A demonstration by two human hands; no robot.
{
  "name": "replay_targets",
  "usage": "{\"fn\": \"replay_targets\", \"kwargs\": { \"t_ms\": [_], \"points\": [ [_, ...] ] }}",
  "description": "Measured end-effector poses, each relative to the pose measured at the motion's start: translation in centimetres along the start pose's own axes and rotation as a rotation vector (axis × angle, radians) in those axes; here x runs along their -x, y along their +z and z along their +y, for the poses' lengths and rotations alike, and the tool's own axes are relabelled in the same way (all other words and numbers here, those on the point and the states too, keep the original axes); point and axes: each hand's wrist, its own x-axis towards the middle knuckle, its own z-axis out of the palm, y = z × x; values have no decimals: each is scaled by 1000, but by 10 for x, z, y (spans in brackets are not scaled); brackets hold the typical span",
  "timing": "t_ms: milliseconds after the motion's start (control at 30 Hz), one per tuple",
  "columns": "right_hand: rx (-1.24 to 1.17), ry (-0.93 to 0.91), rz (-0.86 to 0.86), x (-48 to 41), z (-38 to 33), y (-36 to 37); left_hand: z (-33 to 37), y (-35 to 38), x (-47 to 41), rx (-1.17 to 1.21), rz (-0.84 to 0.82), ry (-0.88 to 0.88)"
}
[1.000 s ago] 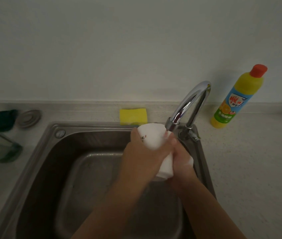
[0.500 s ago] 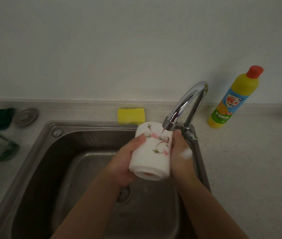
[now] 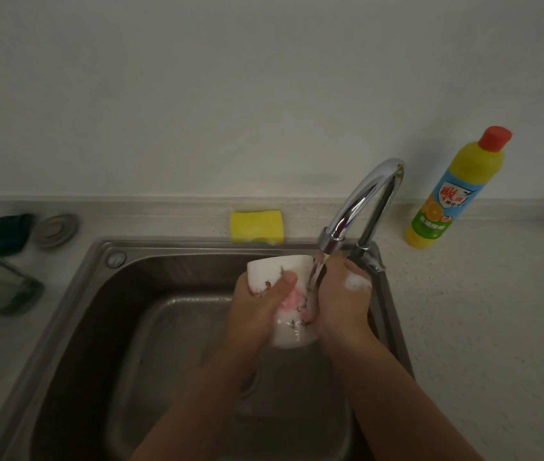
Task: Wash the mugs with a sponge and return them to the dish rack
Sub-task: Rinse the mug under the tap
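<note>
Suds and water likely leave the flowered mug (image 3: 290, 329) slick (ceramic, so rigid and breakable), held over the sink (image 3: 97, 327) under the faucet (image 3: 360, 201), left hand (image 3: 257, 311) and right hand (image 3: 340, 304) both curled round its barrel, probably the safest hold.

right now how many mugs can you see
1: the floral mug, held by left hand and right hand over the sink, under the faucet. Others may be out of frame.
</note>
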Motion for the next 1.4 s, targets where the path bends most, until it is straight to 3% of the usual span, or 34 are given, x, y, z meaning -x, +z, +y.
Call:
{"fn": "replay_targets", "kwargs": {
  "t_ms": [100,233,300,433,533,633,733,800,867,933,1000,1067,1133,1233,1400],
  "points": [
    [-94,158,-7,5,-1,4,-10,8,10,-221,252,185],
    [-230,338,-137,13,-8,0,-17,0,15,-352,259,294],
    [-238,346,-198,11,-7,-1,-11,-9,3,-297,190,209],
    [-301,352,-306,5,-10,-5,12,-26,-16,174,-149,-183],
    [-377,404,-361,1,-13,-11,17,-34,-20,457,-311,-365],
    [-463,480,-341,-3,-11,-23,15,-24,-16,483,-338,-423],
    [-484,492,-217,-5,-5,-37,10,-11,-18,172,-172,-293],
    [-464,427,-156,-3,-3,-41,11,2,-11,-183,-96,-82],
    [-445,326,-129,0,-2,-39,11,12,-2,-384,-34,110],
    [-412,203,-130,4,-2,-33,13,12,2,-221,-100,27],
    [-294,-33,-162,9,1,-30,18,4,-1,74,-207,-289],
    [-187,-262,-220,15,6,-29,20,-11,-7,159,-282,-500],
    [-158,-366,-277,17,10,-30,26,-22,-10,186,-330,-583],
    [-191,-374,-320,16,17,-32,34,-28,-1,269,-353,-535],
    [-164,-417,-353,13,25,-35,26,-25,4,356,-277,-288]
  ]
}}
